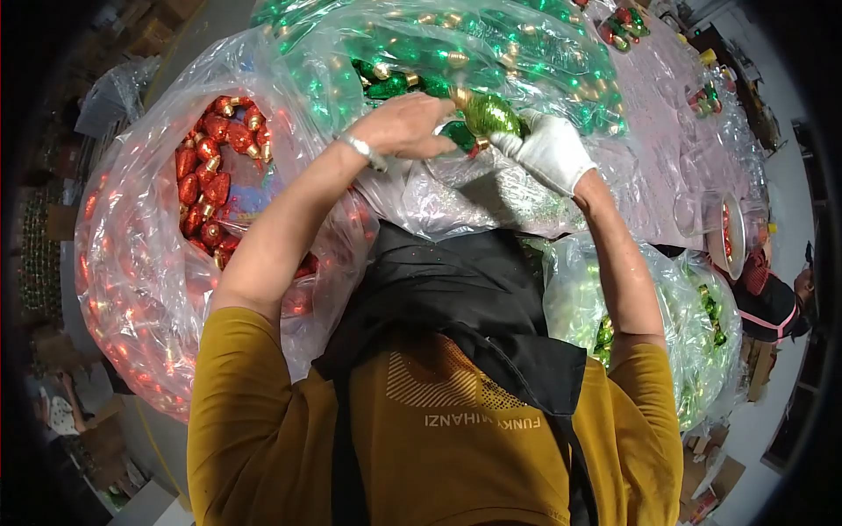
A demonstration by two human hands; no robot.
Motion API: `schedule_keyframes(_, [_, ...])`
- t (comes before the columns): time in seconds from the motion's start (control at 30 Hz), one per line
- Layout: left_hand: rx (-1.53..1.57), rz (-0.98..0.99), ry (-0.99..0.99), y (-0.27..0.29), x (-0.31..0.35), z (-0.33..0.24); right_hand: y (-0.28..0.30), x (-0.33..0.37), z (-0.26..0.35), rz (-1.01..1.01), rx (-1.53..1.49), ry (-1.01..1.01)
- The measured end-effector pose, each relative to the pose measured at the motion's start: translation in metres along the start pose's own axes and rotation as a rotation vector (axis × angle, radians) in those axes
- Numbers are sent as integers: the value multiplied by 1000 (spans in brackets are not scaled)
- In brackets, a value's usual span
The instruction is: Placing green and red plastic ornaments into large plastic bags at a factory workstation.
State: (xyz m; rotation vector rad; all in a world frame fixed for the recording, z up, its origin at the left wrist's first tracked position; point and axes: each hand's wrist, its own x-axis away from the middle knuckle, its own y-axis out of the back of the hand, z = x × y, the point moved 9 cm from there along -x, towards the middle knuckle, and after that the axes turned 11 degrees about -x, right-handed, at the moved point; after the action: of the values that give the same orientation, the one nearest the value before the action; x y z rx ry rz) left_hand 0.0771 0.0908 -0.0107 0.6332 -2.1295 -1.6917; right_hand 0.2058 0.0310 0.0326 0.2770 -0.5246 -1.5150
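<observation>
My right hand (554, 156), in a white glove, is closed around light-green bulb-shaped ornaments (493, 115) with gold caps. Beside them, a dark-green bulb ornament (459, 134) lies between my two hands, with a small bit of red near its gold cap. My left hand (405, 124) is bare, with a band at the wrist. Its thumb stands apart from the fingers, and the fingertips reach close to the gold cap of the light-green ornaments. Behind both hands spreads a large clear bag (544, 53) of green bulb ornaments.
On the left, an open clear bag (132, 263) holds red bulb ornaments (210, 175). Another bag (649, 298) with light-green ornaments stands at right. Plastic covers the table (653, 131), where a round container (726, 232) with red pieces stands. Another person (772, 302) is at far right.
</observation>
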Motion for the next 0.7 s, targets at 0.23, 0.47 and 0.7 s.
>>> schedule_keyframes(0.23, [223, -216, -199, 4, 33, -43, -51, -31, 4, 396, 937, -19])
schedule_keyframes(0.47, [200, -272, -202, -4, 54, -47, -53, -10, 13, 421, 776, 171])
schedule_keyframes(0.7, [118, -319, -227, -3, 52, -49, -19, -9, -22, -28, 774, 252])
